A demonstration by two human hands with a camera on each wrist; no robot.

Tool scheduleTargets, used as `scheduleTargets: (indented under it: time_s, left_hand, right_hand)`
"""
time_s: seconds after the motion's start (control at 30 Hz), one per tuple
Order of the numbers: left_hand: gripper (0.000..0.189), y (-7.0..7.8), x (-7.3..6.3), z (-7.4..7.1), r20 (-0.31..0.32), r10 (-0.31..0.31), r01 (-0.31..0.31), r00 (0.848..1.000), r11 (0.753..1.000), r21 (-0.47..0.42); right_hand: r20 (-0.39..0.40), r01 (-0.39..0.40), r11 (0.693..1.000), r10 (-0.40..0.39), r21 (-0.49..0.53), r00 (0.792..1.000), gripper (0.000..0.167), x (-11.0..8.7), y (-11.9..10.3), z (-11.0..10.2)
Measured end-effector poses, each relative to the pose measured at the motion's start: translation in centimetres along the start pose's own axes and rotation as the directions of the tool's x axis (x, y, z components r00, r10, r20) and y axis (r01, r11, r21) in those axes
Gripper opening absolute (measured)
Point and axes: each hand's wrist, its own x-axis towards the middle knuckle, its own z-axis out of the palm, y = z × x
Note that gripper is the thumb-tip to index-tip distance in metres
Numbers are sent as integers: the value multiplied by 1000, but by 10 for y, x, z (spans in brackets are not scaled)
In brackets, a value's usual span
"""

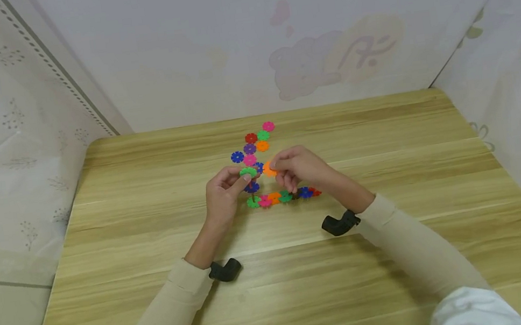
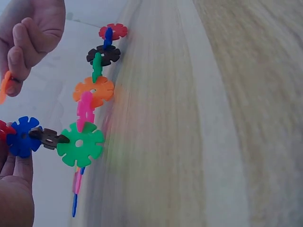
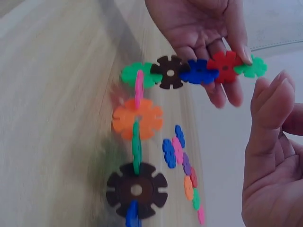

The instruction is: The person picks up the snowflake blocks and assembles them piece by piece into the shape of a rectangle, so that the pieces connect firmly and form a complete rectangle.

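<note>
My left hand [image 1: 220, 197] holds an L-shaped chain of interlocked, notched plastic discs. Its thumb rests on the green end disc [image 1: 248, 172], while other fingers support the chain from behind. From that end run a red disc [image 3: 224, 66], a blue disc [image 3: 199, 72], a brown disc [image 3: 164, 81] and a green corner disc [image 2: 79, 144]. The other leg goes on through pink, orange [image 2: 90, 87], green, brown, blue and red discs. Just right of the green end, my right hand [image 1: 302, 167] pinches a single orange disc [image 1: 268, 169]. In the right wrist view that disc is hidden.
Beyond the hands, several loose discs lie on the wooden table [image 1: 161, 305], among them a blue one [image 1: 237, 157], a purple one [image 1: 250, 148] and a pink one [image 1: 268, 126]. Patterned cloth walls [image 1: 179, 58] stand along the table's back and sides.
</note>
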Motion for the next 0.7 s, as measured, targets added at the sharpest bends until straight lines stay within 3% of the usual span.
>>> scheduleTargets:
  time_s: [0.4,0.7]
  left_hand:
    - [12,0,-1,2,9,6,-6,1000,997,74]
    - [16,0,-4,2,-3,30,-29,1000,988,149]
  right_hand:
    - [56,24,999,-26,31,998,31,0,0,8]
    - [68,10,997,-16,81,998,26,-1,-2,11]
